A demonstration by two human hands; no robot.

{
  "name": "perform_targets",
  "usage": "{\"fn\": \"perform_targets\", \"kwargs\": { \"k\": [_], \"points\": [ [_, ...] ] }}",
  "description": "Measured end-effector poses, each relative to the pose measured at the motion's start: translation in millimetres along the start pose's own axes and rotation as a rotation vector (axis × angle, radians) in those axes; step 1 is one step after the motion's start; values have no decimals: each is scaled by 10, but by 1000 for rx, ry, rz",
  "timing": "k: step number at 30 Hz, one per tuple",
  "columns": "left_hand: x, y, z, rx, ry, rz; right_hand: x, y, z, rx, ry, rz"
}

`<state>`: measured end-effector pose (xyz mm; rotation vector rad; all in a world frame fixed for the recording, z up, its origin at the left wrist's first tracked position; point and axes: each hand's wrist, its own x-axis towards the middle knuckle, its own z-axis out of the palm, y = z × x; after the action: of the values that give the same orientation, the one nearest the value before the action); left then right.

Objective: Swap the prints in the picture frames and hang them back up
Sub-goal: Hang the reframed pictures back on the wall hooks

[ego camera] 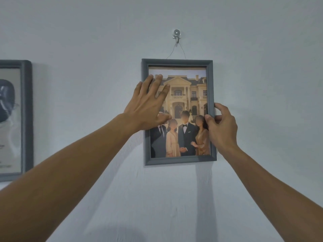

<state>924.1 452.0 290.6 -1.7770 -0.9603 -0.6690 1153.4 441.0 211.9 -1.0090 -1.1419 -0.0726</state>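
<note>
A small grey picture frame (180,159) hangs on the white wall by a thin wire looped over a metal hook (176,34). Its print (185,102) shows several people standing before a large cream mansion. My left hand (150,103) lies flat on the glass at the frame's left side, fingers spread. My right hand (222,126) pinches the frame's right edge between thumb and fingers. A second, larger grey frame (27,119) with a black-and-white print hangs at the far left, cut off by the view's edge.
Bare white wall (262,67) surrounds both frames. My forearms cast soft shadows on the wall below the small frame.
</note>
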Motion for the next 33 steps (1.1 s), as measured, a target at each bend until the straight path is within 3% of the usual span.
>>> {"fn": "perform_targets", "kwargs": {
  "k": [10, 17, 20, 33],
  "points": [
    [-137, 57, -84, 2, 4, 17, -10, 1, 15, -100, 5, 30],
    [-366, 134, -130, -30, 73, 5, -200, -122, 15, -255, 169, -51],
    [-510, 180, -128, -62, 80, -39, -255, -152, -9, -284, 163, -93],
    [-1059, 236, -238, -75, -272, -38, -300, -84, -64, -245, -6, -63]
  ]
}}
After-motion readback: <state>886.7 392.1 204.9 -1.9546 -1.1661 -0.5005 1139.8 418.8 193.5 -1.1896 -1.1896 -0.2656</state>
